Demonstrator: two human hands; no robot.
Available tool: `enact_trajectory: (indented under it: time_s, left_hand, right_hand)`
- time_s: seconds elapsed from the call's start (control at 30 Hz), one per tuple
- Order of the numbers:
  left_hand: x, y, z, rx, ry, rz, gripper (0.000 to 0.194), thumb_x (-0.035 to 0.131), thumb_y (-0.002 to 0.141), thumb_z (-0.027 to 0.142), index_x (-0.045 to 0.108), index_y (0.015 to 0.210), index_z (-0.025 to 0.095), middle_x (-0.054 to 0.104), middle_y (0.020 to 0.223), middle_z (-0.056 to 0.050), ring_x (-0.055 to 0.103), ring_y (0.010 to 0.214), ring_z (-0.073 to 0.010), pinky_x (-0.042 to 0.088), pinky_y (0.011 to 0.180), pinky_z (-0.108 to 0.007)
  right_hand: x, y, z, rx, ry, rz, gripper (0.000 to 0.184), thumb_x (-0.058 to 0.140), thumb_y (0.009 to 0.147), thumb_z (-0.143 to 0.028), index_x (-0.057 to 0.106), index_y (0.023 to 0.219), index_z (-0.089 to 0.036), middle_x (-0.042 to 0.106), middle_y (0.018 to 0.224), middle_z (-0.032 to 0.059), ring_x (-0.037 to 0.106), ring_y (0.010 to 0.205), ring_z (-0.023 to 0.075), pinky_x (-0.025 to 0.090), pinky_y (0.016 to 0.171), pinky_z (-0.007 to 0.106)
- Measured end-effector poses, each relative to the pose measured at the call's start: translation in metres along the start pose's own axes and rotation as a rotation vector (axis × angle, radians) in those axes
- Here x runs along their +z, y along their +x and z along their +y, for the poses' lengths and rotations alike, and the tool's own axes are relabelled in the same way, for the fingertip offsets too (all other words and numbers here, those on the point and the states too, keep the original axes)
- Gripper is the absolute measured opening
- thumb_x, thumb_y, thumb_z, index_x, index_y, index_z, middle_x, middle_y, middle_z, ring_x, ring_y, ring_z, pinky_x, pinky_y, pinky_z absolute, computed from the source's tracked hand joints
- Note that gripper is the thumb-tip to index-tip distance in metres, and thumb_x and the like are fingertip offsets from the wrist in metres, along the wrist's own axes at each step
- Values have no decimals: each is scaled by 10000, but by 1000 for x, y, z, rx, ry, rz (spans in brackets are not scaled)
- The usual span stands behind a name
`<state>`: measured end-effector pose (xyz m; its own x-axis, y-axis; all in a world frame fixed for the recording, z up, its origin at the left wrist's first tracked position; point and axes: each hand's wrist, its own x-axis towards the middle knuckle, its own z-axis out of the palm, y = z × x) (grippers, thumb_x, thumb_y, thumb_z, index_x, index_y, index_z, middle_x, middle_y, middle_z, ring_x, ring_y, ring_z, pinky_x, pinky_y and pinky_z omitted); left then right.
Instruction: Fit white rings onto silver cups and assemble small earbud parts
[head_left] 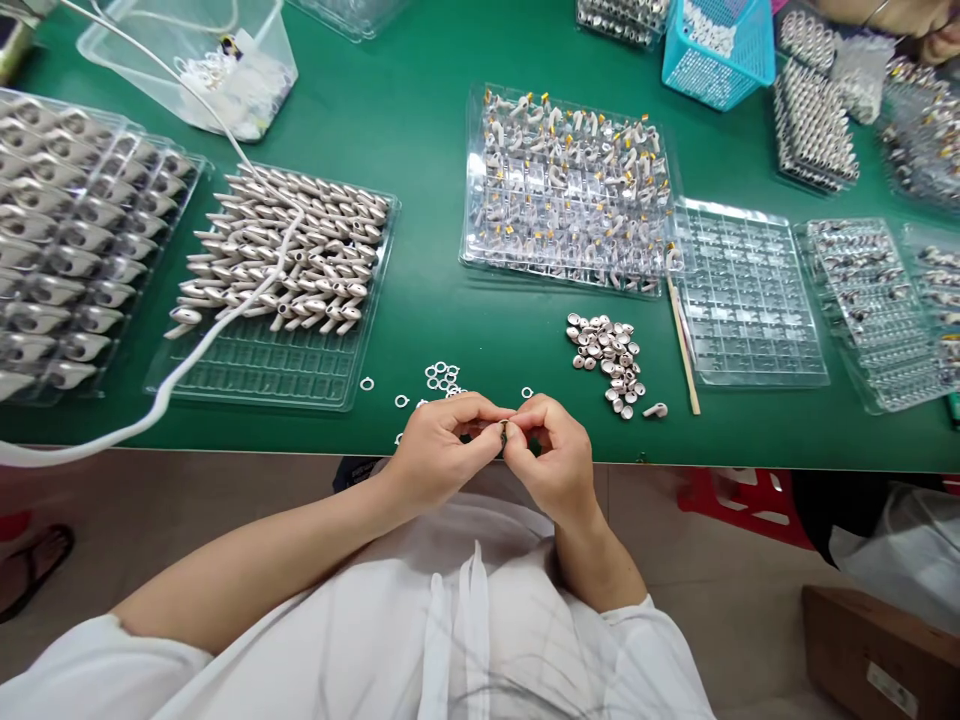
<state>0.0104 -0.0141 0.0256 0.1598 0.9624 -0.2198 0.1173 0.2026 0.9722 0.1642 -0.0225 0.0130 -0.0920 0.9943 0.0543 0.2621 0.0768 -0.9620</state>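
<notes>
Pinching one small piece [505,428] between left hand [450,447] and right hand [553,452], at near edge of green worktop [427,290].
From left: tray of silvery shells [174,230], clear bin [124,50], white cable [186,368] across tray of slanted metallic parts [247,378], then loose white rings [441,376] by left hand. Thumb and fingertips together on the piece, same for right hand; piece mostly covered, can't tell its type. Onward: tray with yellow-tabbed parts [472,200] beyond right hand, loose silvery caps [607,350], thin stick [684,350], blue basket [709,82] farther back, clear compartment tray [757,330], more loaded trays.
</notes>
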Motion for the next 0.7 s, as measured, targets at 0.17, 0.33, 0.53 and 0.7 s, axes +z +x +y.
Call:
enact_trajectory:
  time_s: [0.17, 0.33, 0.53, 0.7]
  left_hand:
    - [-5, 6, 11, -142, -140, -15, 190, 656, 741, 247, 775, 835, 133, 733, 748, -46, 612, 607, -127, 521, 580, -233]
    - [-7, 7, 17, -212, -201, 4, 187, 658, 749, 244, 786, 850, 153, 690, 660, -16, 612, 618, -131, 513, 565, -223]
    - [-6, 7, 13, -208, -179, 12, 172, 693, 767, 272, 795, 860, 169, 773, 844, -49, 678, 786, -169, 551, 691, -243]
    - [-8, 7, 12, -195, -149, -16, 173, 676, 773, 279, 788, 843, 167, 784, 861, -54, 692, 772, -180, 560, 716, -272]
  right_hand:
    - [-4, -5, -1, -59, -56, 1, 29, 601, 880, -222, 582, 900, -232, 604, 830, 5, 586, 688, 129, 523, 632, 273]
    - [-3, -13, 4, -409, -295, 84, 336, 736, 825, -239, 525, 1081, -293, 638, 886, 26, 626, 760, 180, 554, 635, 321]
    - [0, -14, 10, -576, -502, 82, 355, 672, 866, -138, 551, 1153, -308, 659, 891, 44, 631, 757, 171, 563, 651, 303]
    - [-2, -16, 11, -568, -476, 69, 342, 631, 867, -107, 581, 1152, -290, 695, 916, 60, 667, 789, 182, 578, 665, 316]
